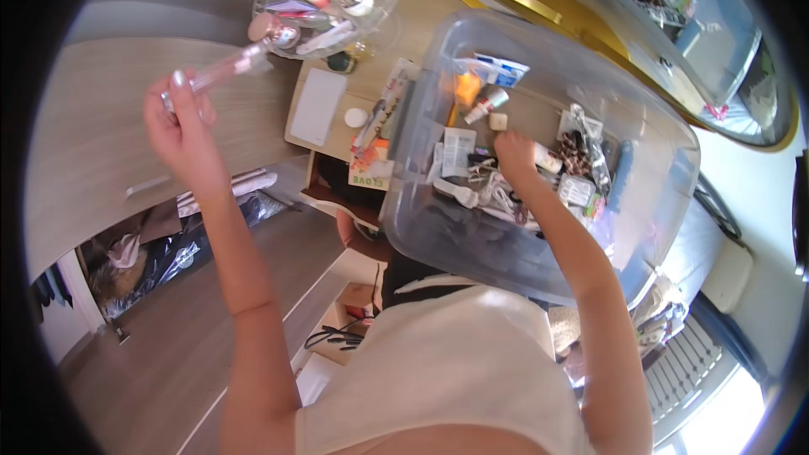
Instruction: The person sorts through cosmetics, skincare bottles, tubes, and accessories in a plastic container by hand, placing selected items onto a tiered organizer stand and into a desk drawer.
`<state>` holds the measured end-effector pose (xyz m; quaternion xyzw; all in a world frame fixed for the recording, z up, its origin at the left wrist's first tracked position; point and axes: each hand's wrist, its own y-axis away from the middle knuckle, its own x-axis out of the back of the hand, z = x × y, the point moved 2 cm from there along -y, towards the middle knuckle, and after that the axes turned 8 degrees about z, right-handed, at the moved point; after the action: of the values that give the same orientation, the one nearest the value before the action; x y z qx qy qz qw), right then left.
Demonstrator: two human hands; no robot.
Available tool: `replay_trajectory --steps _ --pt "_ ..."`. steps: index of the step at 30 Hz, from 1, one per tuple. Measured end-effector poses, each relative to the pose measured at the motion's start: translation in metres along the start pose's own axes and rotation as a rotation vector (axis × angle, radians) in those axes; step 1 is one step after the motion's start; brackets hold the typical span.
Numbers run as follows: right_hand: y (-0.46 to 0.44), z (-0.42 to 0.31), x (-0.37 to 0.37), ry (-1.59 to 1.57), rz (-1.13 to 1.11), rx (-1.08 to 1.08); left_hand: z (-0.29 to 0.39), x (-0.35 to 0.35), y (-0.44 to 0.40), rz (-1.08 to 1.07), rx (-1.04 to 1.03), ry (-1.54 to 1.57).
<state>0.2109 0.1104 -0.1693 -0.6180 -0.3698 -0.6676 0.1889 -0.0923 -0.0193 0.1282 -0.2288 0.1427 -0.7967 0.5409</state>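
Observation:
My left hand (184, 118) is raised at the left, its fingers pinched around one end of a slim, clear pinkish stick (221, 72). The stick's far end points to the edge of a clear tray (297, 56) crowded with small bottles and cosmetics. Whether it touches the pink-topped item (265, 27) there, I cannot tell. Down inside a large clear plastic bin (413, 164), my right hand (516, 157) has its fingers curled among small items. What they grip, if anything, is hidden. Close by lie a small cream-coloured block (498, 121), a white tube (548, 158) and a whitish cable (503, 196).
The bin stands on a wooden table (408, 24) in front of a gold-rimmed mirror (539, 7). A white rectangular pad (318, 106), a round white lid (356, 117) and a printed packet (369, 175) lie left of the bin. An open drawer (337, 200) sits below.

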Motion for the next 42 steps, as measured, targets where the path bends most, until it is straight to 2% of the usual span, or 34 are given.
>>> replay_trajectory --steps 2,4,5,6,8,9,11,14,16,18,20,21,23,24,26,27,28,30,32,36,40,42 --pt "0.003 -0.002 -0.006 0.006 -0.002 0.066 -0.002 0.003 -0.030 0.047 -0.094 -0.002" --pt "0.009 0.001 -0.014 -0.044 0.166 0.153 -0.008 -0.008 -0.057 0.081 -0.232 -0.193" --pt "0.008 0.003 -0.017 -0.023 0.172 0.174 -0.015 -0.015 -0.069 0.058 -0.248 -0.236" --pt "0.008 0.005 -0.018 0.002 0.170 0.194 -0.029 -0.020 -0.083 -0.026 -0.148 -0.209" --pt "0.008 0.009 -0.019 -0.051 0.298 0.216 -0.046 -0.037 -0.103 -0.035 -0.241 -0.360" --pt "0.007 0.010 -0.010 -0.046 0.311 0.227 -0.051 -0.043 -0.108 -0.046 -0.269 -0.419" --pt "0.011 0.015 0.034 -0.084 0.140 0.262 -0.059 -0.055 -0.116 -0.062 -0.315 -0.469" --pt "0.015 0.028 0.113 -0.071 0.161 0.254 -0.061 -0.068 -0.118 -0.065 -0.393 -0.460" --pt "0.012 0.030 0.173 -0.349 0.376 0.263 -0.067 -0.078 -0.122 -0.126 -0.386 -0.425" --pt "0.002 0.017 0.248 -0.725 0.478 0.227 -0.086 -0.088 -0.130 -0.207 -0.361 -0.451" --pt "-0.015 -0.007 0.300 -1.305 0.567 0.248 -0.095 -0.094 -0.134 -0.264 -0.339 -0.467" --pt "-0.033 -0.016 0.316 -1.365 0.640 0.299 -0.100 -0.096 -0.135 -0.329 -0.326 -0.486" --pt "-0.072 -0.048 0.344 -1.416 0.762 0.423 -0.101 -0.094 -0.139 -0.320 -0.316 -0.475" --pt "-0.096 -0.061 0.347 -1.339 0.839 0.470 -0.097 -0.093 -0.141 -0.342 -0.326 -0.494" --pt "-0.147 -0.087 0.343 -1.442 0.878 0.501 -0.096 -0.090 -0.144 -0.354 -0.333 -0.517" --pt "-0.164 -0.099 0.343 -1.520 0.887 0.531 -0.097 -0.090 -0.144 -0.397 -0.334 -0.419" --pt "-0.174 -0.106 0.342 -1.445 0.891 0.537 -0.097 -0.090 -0.144 -0.438 -0.333 -0.322" --pt "-0.191 -0.115 0.337 -1.369 0.889 0.553 -0.098 -0.090 -0.143 -0.476 -0.333 -0.357" --pt "-0.204 -0.119 0.330 -0.861 0.984 0.643 -0.100 -0.091 -0.142 -0.554 -0.377 -0.399" --pt "-0.213 -0.126 0.333 -0.929 1.054 0.794 -0.109 -0.094 -0.143 -0.626 -0.360 -0.413" --pt "-0.211 -0.133 0.320 -0.819 0.966 0.791 -0.126 -0.109 -0.147 -0.666 -0.375 -0.485" --pt "-0.214 -0.134 0.314 -0.855 0.890 0.734 -0.128 -0.116 -0.147 -0.799 -0.313 -0.586"
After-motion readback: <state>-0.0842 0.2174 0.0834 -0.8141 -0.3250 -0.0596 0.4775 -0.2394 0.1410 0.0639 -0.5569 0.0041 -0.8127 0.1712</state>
